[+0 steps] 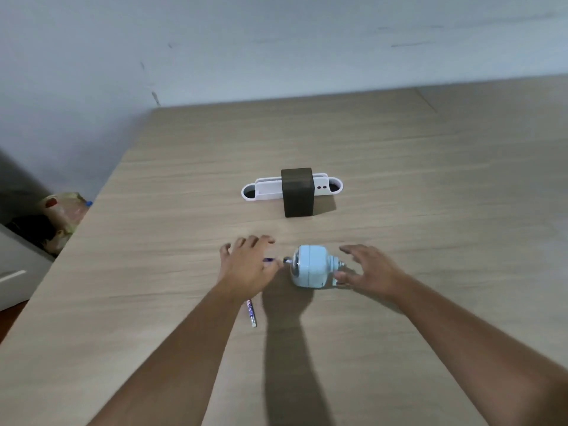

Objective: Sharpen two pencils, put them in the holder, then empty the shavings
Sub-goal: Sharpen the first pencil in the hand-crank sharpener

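Observation:
A light blue crank sharpener (309, 265) stands on the wooden table (430, 195). My left hand (246, 265) hovers just left of it with fingers spread, over the pencils. One patterned pencil (251, 313) sticks out from under that wrist, and a short dark piece of another pencil (269, 259) shows by the sharpener's inlet. My right hand (372, 272) is open right of the sharpener, its thumb close to the crank (338, 273). The white holder (267, 189) with a dark brown block (297, 192) at its middle stands farther back.
The table's left edge runs diagonally at the left. Beyond it, on the floor, lie a plastic bag (63, 216) and a white cabinet (15, 272). A pale wall rises behind the table.

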`<state>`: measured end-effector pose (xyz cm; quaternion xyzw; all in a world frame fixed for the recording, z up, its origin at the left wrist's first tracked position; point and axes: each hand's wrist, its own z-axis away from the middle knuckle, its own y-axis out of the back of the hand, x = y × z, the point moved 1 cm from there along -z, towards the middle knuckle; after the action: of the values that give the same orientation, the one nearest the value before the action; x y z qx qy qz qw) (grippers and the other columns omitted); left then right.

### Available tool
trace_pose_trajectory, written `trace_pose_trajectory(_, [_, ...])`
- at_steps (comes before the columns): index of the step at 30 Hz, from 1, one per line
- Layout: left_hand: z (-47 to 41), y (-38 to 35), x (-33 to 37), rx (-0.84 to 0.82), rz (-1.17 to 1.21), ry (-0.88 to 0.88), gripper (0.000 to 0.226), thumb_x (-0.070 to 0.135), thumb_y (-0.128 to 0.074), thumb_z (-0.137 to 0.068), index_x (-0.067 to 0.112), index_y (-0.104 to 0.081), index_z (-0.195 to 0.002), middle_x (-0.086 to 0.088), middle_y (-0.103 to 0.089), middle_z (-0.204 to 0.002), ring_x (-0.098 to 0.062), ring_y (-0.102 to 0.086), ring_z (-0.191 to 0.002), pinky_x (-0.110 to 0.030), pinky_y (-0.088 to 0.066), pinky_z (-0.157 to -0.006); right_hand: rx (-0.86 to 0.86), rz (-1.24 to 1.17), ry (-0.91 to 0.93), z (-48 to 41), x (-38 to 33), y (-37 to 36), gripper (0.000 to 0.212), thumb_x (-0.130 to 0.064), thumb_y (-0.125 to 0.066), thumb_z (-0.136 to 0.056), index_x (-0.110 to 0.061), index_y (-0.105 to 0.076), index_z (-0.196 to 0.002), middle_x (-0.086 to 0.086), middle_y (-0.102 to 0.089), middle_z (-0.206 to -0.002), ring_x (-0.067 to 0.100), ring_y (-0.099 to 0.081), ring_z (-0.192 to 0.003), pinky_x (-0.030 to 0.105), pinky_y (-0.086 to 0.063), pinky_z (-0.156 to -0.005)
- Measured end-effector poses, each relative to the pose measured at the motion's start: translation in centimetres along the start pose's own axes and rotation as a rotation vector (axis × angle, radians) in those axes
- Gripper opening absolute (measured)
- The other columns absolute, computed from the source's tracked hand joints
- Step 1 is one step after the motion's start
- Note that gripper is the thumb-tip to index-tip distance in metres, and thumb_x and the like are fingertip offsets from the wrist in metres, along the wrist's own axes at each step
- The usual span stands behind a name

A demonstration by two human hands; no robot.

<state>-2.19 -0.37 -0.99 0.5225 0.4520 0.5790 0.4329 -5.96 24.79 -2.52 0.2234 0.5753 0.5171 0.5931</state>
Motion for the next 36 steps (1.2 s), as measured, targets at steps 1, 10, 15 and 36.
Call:
trace_pose_trajectory(1, [-0.3, 0.2, 1.2, 0.045, 0.015, -0.026, 0.037, 0.043, -0.044, -0.089, 0.034, -0.045, -0.125, 0.006, -0.054, -0.128, -0.019, -0.044, -0.123, -0.045, -0.027, -0.107, -0.009, 0.001, -0.009, 0.4, 0.5, -0.4, 0.058, -0.048, -0.064, -0.077, -0.020, -0.051, -0.126, 0.003, -0.056, -0.128, 0.022, -0.051, -0.118, 0.034, -0.040, -0.099])
trace_pose_trajectory(10, [-2.9, -2.7, 9.4, -0.109, -0.012, -0.103, 0.038, 0.030, -0.027, -0.099, 0.015, -0.060, -0.108, -0.006, -0.062, -0.116, -0.026, -0.054, -0.108, -0.040, -0.041, -0.089, -0.135, -0.081, -0.052, 1.9, -1.0, -3.3, 0.017, -0.019, -0.051, -0.090, -0.008, -0.063, -0.095, 0.010, -0.065, -0.087, 0.030, -0.062, -0.090, 0.025, -0.035, -0.065])
trace_pose_trajectory(15, [-2.9, -2.9, 10.1, -0.044, 0.028, -0.032, 0.040, 0.028, -0.024, -0.099, 0.012, -0.061, -0.104, -0.008, -0.062, -0.109, -0.027, -0.054, -0.102, -0.041, -0.042, -0.082, -0.104, -0.111, 0.021, 2.6, -1.8, -0.1, 0.019, -0.017, -0.053, -0.089, -0.011, -0.071, -0.091, 0.004, -0.068, -0.081, 0.020, -0.059, -0.076, 0.025, -0.039, -0.064])
trace_pose_trajectory(36, [-3.1, -3.8, 10.1, 0.026, 0.147, -0.015, 0.029, 0.023, -0.035, -0.096, 0.010, -0.060, -0.090, -0.012, -0.065, -0.099, -0.031, -0.057, -0.092, -0.033, -0.034, -0.069, 0.324, -0.049, 0.203, 0.0, 0.2, 1.6, 0.018, -0.025, -0.057, -0.087, -0.019, -0.072, -0.096, 0.001, -0.066, -0.092, 0.023, -0.051, -0.097, 0.037, -0.037, -0.089])
